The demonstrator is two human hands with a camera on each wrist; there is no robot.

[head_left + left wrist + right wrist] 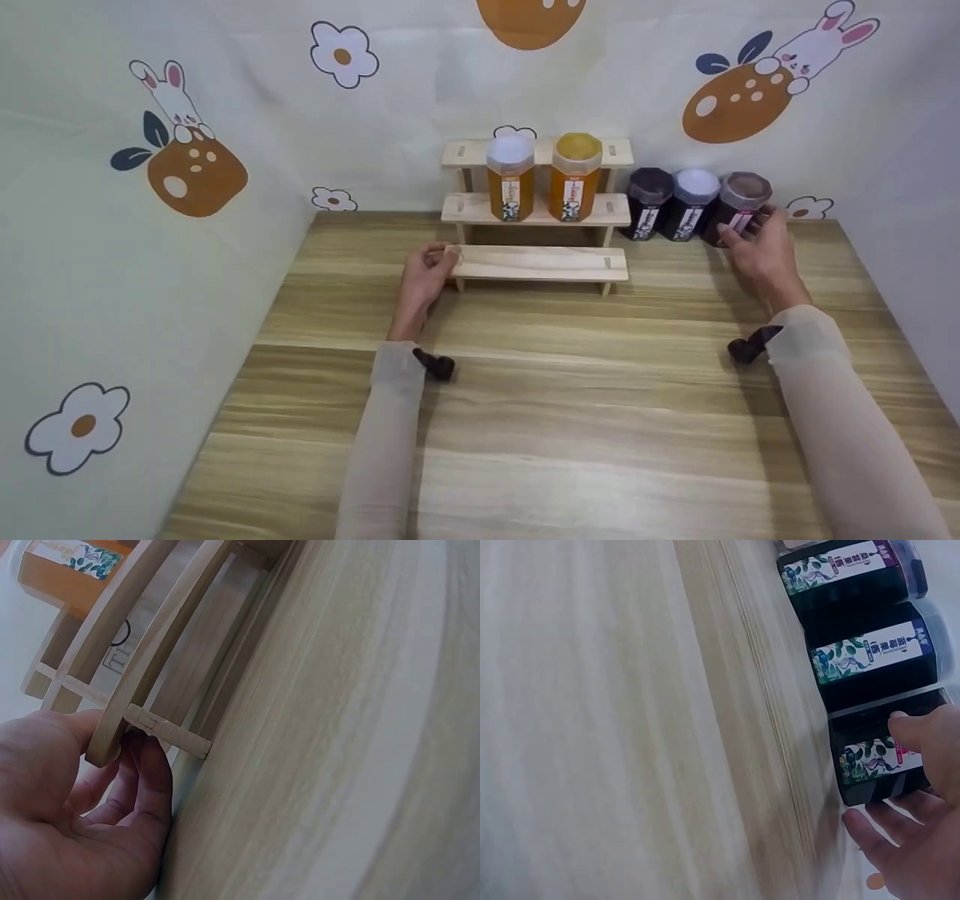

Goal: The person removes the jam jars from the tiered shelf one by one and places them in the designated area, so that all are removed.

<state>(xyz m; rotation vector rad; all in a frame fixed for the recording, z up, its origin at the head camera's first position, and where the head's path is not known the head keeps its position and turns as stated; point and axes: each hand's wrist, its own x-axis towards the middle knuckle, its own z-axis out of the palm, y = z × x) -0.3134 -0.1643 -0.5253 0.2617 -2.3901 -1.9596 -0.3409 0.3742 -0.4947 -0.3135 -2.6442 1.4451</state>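
Observation:
My left hand pinches the left end of the lowest step of a three-step wooden display rack. In the left wrist view the thumb lies over that step and the curled fingers are under it. My right hand holds the rightmost dark jam jar, thumb on its front and fingers at its right side. That jar stands upright on the table, with its label partly behind the thumb. Two more dark jars, a middle one and a left one, stand beside it.
On the rack's middle step stand two amber jars, one with a white lid and one with a yellow lid. The wood-grain table meets a patterned backdrop behind the rack and at both sides.

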